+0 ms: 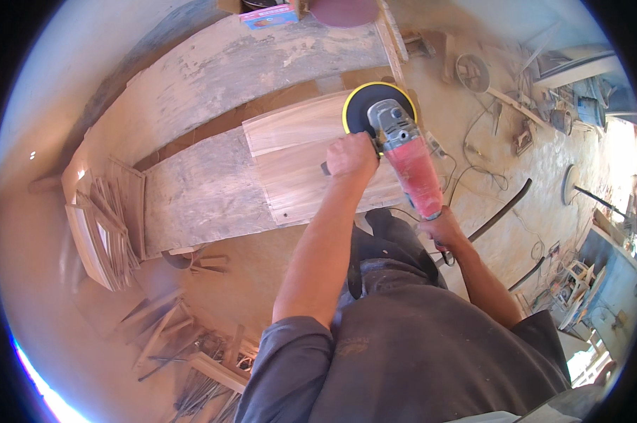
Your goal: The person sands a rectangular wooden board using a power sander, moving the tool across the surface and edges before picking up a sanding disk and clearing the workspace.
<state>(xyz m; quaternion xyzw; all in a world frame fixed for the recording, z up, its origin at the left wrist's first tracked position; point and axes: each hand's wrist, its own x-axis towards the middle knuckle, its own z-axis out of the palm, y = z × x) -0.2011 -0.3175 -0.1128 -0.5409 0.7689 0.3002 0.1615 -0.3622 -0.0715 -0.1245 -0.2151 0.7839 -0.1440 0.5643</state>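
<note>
Power sander (pixel 411 162) held in both hands over the far right part of a pale wooden panel (pixel 301 173), which lies on a dusty grey bench (pixel 191 190). Tool points away from the body, its black disc (pixel 357 106) with yellow rim at the far end, grey gear head (pixel 389 121) above it. Disc's underside hidden; cannot tell whether it touches the wood or is spinning. Left hand (pixel 353 155) is closed in a fist around the side handle, a dark stub (pixel 325 169) of which sticks out to the left. Right hand (pixel 442 229) wraps the rear end of the red body (pixel 413 176); fingers look curled round it, though their undersides are out of sight. Handling, by judgement: heavy and rigid, weight likely forward in the gear head, so a one-handed hold would probably let the nose dip. Body probably hard, perhaps slick where dust coats it; firm wrap at the rear plus the side handle seems the sound hold, fingers well clear of the disc rim. Disc probably gives a little at its edge. Panel seems stiff, flat, lighter than the bench boards; best taken by its edges, its face perhaps slippery with dust.
</note>
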